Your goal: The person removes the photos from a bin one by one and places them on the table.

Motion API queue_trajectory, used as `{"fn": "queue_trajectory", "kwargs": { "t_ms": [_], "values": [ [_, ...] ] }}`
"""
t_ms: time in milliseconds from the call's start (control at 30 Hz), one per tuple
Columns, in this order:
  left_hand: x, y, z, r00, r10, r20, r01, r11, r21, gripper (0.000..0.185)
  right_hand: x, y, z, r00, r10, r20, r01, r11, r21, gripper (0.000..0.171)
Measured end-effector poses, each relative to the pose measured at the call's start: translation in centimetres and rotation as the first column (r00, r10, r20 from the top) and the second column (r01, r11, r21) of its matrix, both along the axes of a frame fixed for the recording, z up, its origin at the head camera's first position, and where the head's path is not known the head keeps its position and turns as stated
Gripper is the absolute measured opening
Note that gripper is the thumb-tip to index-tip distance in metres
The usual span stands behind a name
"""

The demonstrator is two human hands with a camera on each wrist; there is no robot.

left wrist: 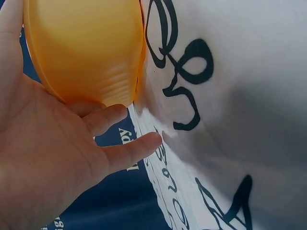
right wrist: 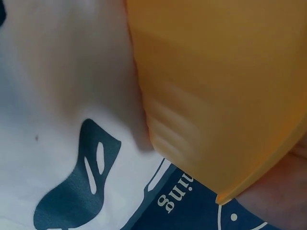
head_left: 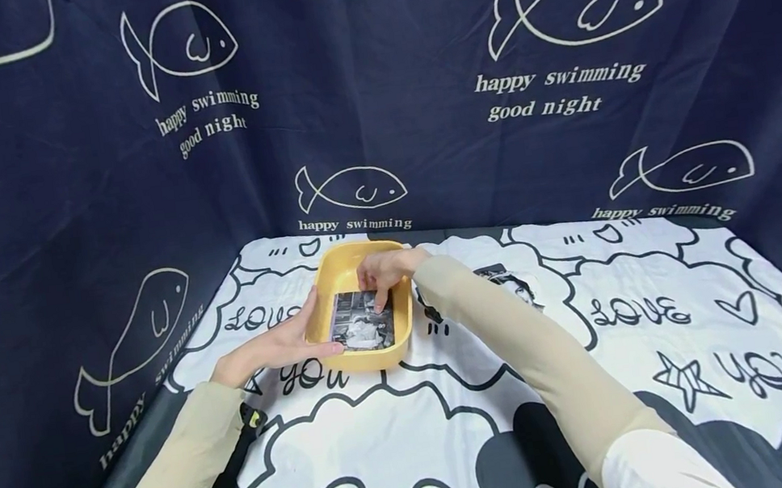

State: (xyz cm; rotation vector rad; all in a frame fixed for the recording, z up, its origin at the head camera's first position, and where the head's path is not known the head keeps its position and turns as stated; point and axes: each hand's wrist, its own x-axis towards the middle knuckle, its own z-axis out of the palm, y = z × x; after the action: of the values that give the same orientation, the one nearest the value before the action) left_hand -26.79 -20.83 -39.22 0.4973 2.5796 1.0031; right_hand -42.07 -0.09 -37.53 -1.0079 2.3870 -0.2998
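A yellow plastic bin (head_left: 344, 262) with rounded corners stands on the table at the middle of the head view. Inside it lies a black-and-white photo card (head_left: 365, 332), with a thin purple edge along its left side. My right hand (head_left: 387, 271) reaches down into the bin and pinches the card at its upper edge, one finger lying over its face. At the bin's near left corner, my left hand (head_left: 282, 343) rests against the outside, thumb along the near rim. The left wrist view shows its fingers (left wrist: 132, 152) stretched out beside the bin wall.
Another black-and-white picture (head_left: 517, 285) lies on the table to the right, partly covered by the right forearm. A white cloth (head_left: 621, 264) with black cartoon prints covers the table. Dark blue fabric (head_left: 438, 149) with fish drawings hangs behind and to the left.
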Motion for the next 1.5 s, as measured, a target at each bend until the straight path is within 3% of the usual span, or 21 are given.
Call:
{"fn": "queue_trajectory", "kwargs": {
  "t_ms": [467, 1067, 1167, 1267, 1500],
  "values": [
    [0.1, 0.1, 0.1, 1.000, 0.014, 0.009, -0.014, 1.000, -0.001, 0.114, 0.2, 0.1, -0.2, 0.998, -0.047, -0.043, 0.046, 0.999, -0.022, 0.050],
    [0.1, 0.1, 0.3, 0.999, 0.042, 0.029, -0.041, 0.999, -0.032, 0.115, -0.1, 0.1, -0.2, 0.989, -0.035, -0.143, 0.019, 0.994, -0.109, 0.057],
    [0.1, 0.1, 0.2, 0.999, 0.041, 0.031, -0.040, 0.999, -0.035, 0.115, 0.1, 0.4, 0.1, 0.994, -0.052, -0.096, 0.036, 0.986, -0.162, 0.056],
    [0.1, 0.1, 0.2, 0.998, 0.047, 0.039, -0.045, 0.998, -0.049, 0.117, 0.3, 0.7, 0.3, 0.995, -0.094, 0.012, 0.095, 0.965, -0.247, 0.051],
    [0.1, 0.0, 0.2, 0.999, 0.036, 0.037, -0.034, 0.999, -0.040, 0.116, 0.5, 1.5, 0.7, 0.959, -0.144, 0.242, 0.231, 0.894, -0.383, 0.040]
  ]
}}
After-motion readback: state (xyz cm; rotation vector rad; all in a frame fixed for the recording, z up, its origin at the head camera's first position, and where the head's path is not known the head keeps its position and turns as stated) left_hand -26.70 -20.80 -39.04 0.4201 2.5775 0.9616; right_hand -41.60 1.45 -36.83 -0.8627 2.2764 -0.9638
